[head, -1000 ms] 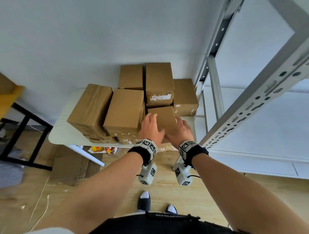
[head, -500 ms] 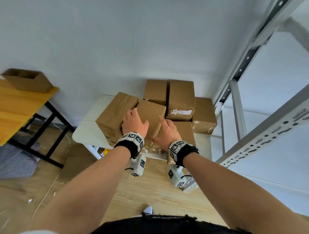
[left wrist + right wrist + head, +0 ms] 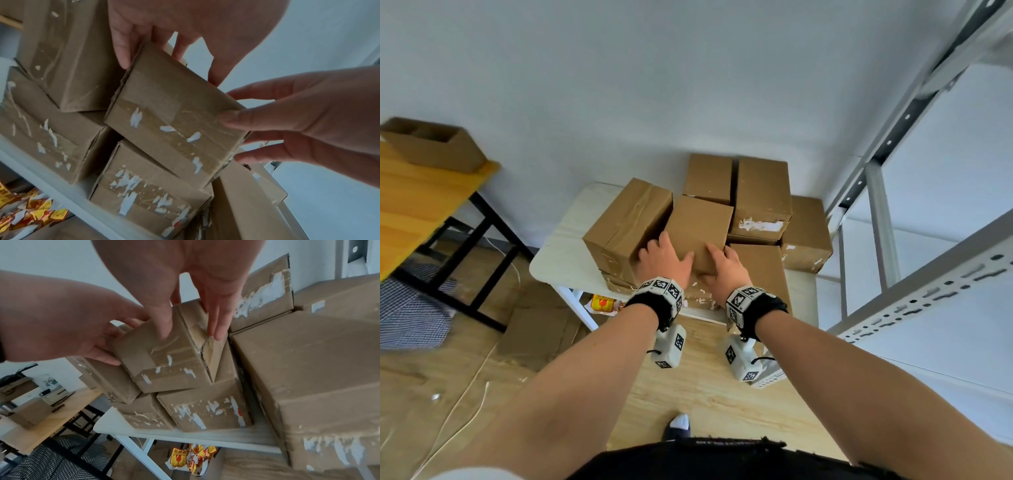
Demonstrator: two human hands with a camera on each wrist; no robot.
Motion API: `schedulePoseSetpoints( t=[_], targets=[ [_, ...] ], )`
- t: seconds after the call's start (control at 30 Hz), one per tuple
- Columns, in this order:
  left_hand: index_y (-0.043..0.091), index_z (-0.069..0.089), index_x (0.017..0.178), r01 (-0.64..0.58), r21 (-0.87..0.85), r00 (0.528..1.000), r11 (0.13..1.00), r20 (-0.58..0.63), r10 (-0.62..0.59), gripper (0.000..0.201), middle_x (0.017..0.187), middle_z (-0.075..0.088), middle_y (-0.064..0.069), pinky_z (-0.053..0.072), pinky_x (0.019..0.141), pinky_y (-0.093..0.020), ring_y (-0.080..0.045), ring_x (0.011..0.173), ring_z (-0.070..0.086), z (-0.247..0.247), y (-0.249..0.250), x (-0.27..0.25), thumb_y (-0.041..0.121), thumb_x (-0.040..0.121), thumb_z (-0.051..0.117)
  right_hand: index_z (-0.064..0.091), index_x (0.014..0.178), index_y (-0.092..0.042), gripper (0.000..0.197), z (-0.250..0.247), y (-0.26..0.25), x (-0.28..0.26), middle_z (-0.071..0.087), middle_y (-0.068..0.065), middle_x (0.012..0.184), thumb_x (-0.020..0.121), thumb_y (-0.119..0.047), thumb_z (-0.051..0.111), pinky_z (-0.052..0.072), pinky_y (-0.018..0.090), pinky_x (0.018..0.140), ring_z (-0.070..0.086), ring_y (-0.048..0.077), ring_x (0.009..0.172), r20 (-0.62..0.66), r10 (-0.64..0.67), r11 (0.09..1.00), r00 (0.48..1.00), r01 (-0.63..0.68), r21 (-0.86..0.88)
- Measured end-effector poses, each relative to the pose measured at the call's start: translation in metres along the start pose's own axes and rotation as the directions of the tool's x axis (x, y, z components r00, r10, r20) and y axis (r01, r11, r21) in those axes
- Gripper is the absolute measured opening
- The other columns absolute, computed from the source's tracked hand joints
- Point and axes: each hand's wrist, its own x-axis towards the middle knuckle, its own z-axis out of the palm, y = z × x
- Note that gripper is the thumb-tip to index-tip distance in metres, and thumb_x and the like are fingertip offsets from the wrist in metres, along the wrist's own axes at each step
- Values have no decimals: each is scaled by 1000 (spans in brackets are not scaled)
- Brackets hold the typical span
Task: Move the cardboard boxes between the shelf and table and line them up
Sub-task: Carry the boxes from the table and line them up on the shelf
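Several brown cardboard boxes are stacked on a small white table [image 3: 558, 260] against the wall. Both hands hold the middle top box [image 3: 698, 228], which sits tilted on a lower box [image 3: 148, 194]. My left hand [image 3: 664, 262] grips its left side, with fingers [image 3: 123, 48] over the top edge. My right hand [image 3: 724, 270] grips its right side, thumb on the taped front face [image 3: 174, 116] and fingers [image 3: 218, 321] down the side. The box [image 3: 164, 356] leans against the long box [image 3: 626, 222] to its left.
A grey metal shelf frame [image 3: 893, 274] stands close on the right. A wooden desk [image 3: 421, 205] with an open cardboard box [image 3: 431, 144] is on the left. Flattened cardboard [image 3: 534, 329] and red-yellow stickers [image 3: 602, 303] lie on the floor under the table.
Both hands left the low front-right box, moved left and took hold of the middle top box, which now sits tilted. The head view swung left.
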Motion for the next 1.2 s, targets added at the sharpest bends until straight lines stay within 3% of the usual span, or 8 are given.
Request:
schedulePoseSetpoints(
  t=[0.27, 0.47, 0.53, 0.7, 0.8, 0.97, 1.07, 1.2],
  targets=[
    [21, 49, 136, -55, -139, 988, 989, -149, 34, 58, 125, 60, -3, 44, 90, -40, -26, 117, 50, -35, 24, -3, 59, 94, 45, 43, 146, -19, 52, -40, -3, -13, 52, 10, 139, 99, -38, 55, 45, 38, 105, 54, 27, 123, -233, -65, 994, 970, 84, 74],
    [23, 39, 143, -143, -398, 973, 906, -225, 55, 59, 133, 55, -8, 43, 97, -38, -27, 120, 53, -59, 49, -11, 54, 94, 50, 47, 142, -19, 50, -84, -8, -20, 63, 9, 129, 100, -45, 51, 47, 35, 97, 59, 27, 117, -403, 43, 977, 914, 45, 207],
    [22, 35, 143, -162, -482, 974, 861, -217, 62, 59, 136, 54, -6, 44, 99, -38, -28, 120, 55, -60, 53, -12, 48, 94, 56, 46, 143, -19, 50, -93, -9, -21, 63, 8, 130, 100, -45, 51, 46, 34, 95, 60, 27, 117, -433, 49, 973, 900, 55, 224],
    [21, 42, 122, -154, -612, 983, 776, -173, 59, 39, 111, 61, 2, 49, 85, -34, -22, 99, 63, -56, 49, -7, 37, 93, 63, 43, 147, -17, 52, -103, -12, -19, 61, 9, 133, 101, -40, 52, 45, 31, 95, 58, 26, 120, -468, 44, 953, 883, 103, 284],
    [22, 43, 129, -128, -627, 992, 769, -100, 83, 43, 120, 63, -2, 50, 95, -41, -23, 107, 62, -49, 44, 0, 38, 93, 61, 45, 146, -14, 51, -99, -12, -18, 60, 9, 134, 101, -37, 53, 47, 34, 100, 58, 26, 121, -466, 31, 955, 884, 112, 275],
    [18, 35, 148, -57, -599, 994, 799, 40, 102, 56, 138, 55, -7, 43, 101, -34, -27, 123, 55, -40, 38, 1, 39, 99, 53, 50, 142, -10, 48, -87, -3, -12, 54, 10, 143, 101, -35, 53, 39, 37, 112, 49, 23, 132, -398, -8, 978, 918, 90, 190],
    [21, 27, 153, -57, -564, 992, 824, 63, 111, 64, 144, 51, -8, 42, 105, -38, -29, 128, 52, -34, 37, 3, 48, 99, 47, 41, 148, -13, 53, -80, 0, -9, 40, 10, 154, 102, -36, 50, 32, 36, 115, 39, 24, 140, -343, -18, 988, 939, 69, 138],
    [21, 21, 156, -64, -499, 990, 865, 78, 118, 68, 145, 50, -10, 43, 105, -42, -30, 128, 52, -34, 37, 8, 54, 99, 42, 34, 152, -17, 54, -76, -1, -8, 33, 9, 157, 103, -38, 45, 34, 38, 112, 39, 27, 140, -351, -3, 990, 937, 51, 128]
  ],
)
